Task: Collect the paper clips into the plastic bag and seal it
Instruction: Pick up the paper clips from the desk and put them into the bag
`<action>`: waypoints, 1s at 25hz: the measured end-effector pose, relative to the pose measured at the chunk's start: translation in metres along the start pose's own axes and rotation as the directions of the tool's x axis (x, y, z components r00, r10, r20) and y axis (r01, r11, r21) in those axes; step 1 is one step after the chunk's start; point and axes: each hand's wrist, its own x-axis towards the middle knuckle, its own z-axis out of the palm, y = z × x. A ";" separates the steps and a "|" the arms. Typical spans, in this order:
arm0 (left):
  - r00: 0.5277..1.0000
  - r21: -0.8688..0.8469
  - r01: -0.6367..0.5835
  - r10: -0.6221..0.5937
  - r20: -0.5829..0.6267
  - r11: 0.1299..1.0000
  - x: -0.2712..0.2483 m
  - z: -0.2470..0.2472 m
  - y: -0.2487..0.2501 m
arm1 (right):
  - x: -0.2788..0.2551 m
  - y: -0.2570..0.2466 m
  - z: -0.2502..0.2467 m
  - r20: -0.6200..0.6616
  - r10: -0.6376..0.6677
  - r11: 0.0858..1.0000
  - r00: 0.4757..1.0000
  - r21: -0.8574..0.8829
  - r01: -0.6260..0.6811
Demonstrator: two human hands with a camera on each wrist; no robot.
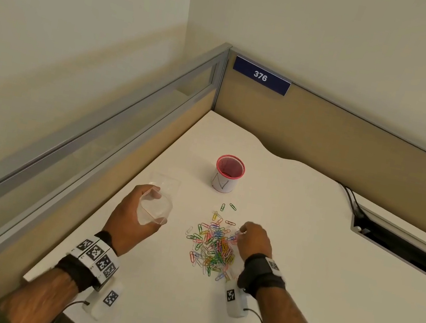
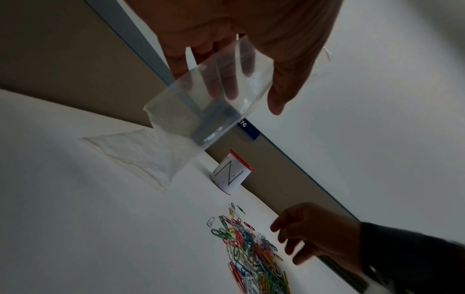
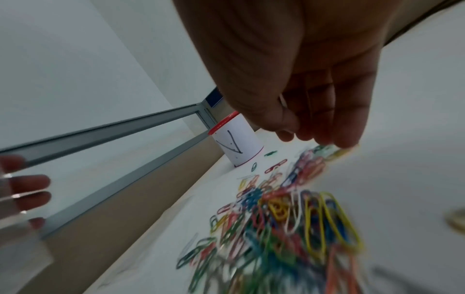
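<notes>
A heap of coloured paper clips (image 1: 215, 247) lies on the white desk (image 1: 302, 262). Left of it, above the desk, my left hand (image 1: 134, 215) grips a clear plastic bag (image 1: 154, 209) with its mouth held wide. In the left wrist view the bag (image 2: 208, 103) is see-through and I see nothing inside. My right hand (image 1: 253, 239) points down at the heap's far right edge. In the right wrist view its fingertips (image 3: 327, 142) touch the clips (image 3: 276, 218), and I see none pinched.
A second clear bag (image 1: 167, 181) lies flat on the desk beyond my left hand. A red mesh cup (image 1: 229, 174) with a white paper label stands behind the clips. Partition walls close the left and far sides. A cable slot (image 1: 404, 246) opens at the right.
</notes>
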 end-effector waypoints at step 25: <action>0.998 -0.002 0.035 -0.034 0.060 0.999 0.001 0.014 0.005 | -0.021 -0.007 0.033 0.098 -0.318 0.900 0.943 -0.281 0.333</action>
